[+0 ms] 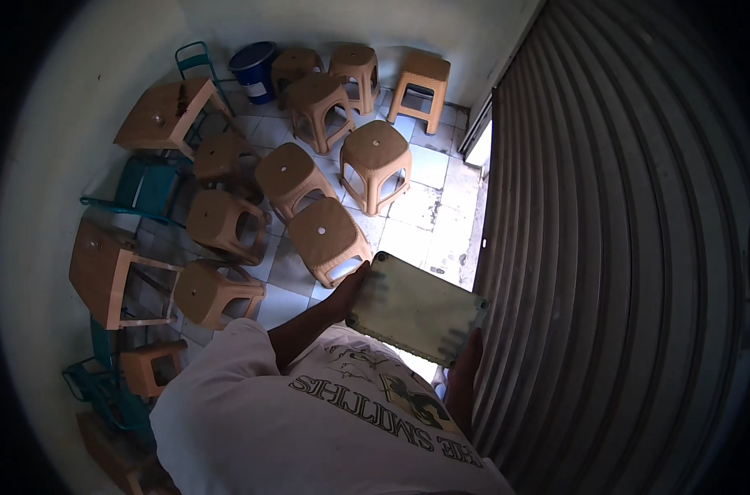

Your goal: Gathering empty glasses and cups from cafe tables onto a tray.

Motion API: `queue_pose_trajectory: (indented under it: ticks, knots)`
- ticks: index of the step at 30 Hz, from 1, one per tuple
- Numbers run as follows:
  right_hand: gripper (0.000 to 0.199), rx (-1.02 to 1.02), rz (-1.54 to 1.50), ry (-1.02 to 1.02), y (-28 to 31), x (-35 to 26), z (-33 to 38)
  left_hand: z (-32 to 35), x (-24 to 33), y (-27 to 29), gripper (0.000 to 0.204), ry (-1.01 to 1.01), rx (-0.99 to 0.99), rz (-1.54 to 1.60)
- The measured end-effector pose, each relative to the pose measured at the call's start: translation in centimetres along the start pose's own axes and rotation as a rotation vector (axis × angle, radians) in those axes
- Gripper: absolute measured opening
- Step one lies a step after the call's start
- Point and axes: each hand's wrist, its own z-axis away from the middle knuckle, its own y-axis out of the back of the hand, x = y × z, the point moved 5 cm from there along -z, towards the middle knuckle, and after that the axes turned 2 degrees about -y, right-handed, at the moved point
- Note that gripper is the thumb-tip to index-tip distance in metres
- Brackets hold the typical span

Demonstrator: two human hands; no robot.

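Note:
In front of my body I hold a flat, rectangular, pale greenish see-through plastic panel or shallow box (418,307) with dark round spots at its corners. My left hand (359,287) is closed on its left end, and my right hand (469,353) grips the right end. The fingers of both hands lie underneath and show dimly through the plastic. The panel is slightly tilted, and its underside is hidden. Just beyond my left hand stands a brown plastic stool (327,233).
Close on the right runs a corrugated metal shutter (606,247). Several more brown stools (376,150) stand ahead and left on the tiled floor (428,167). Wooden-topped desks (164,115), teal chairs (135,186) and a blue drum (253,70) line the wall.

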Motion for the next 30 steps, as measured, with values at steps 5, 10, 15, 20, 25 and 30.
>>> queue_pose_trajectory:
  ticks: [5,10,15,20,25,30]
  knots:
    - [0.042,-0.076,-0.003,-0.024,-5.7,-3.9,-6.2,-3.7,4.7,1.6,0.053,-0.094,0.032,0.078]
    - [0.04,-0.127,0.059,0.075,-11.3,-8.1,-10.2,-6.5,9.6,2.7,0.054,-0.124,0.057,0.153]
    - [0.041,-0.133,0.112,0.052,-15.3,-9.4,-12.5,-8.5,13.1,3.8,0.066,-0.147,0.065,0.016]
    - [0.04,-0.127,0.122,0.004,-18.0,-9.2,-14.4,-10.0,14.4,5.8,0.058,-0.12,0.112,0.03]
    - [0.039,-0.12,0.094,-0.014,-19.5,-8.8,-15.3,-11.6,16.1,6.8,0.064,-0.193,0.148,-0.094]
    - [0.041,-0.071,0.11,0.012,-19.9,-8.8,-15.8,-12.8,17.8,6.1,0.06,-0.153,0.14,-0.139]
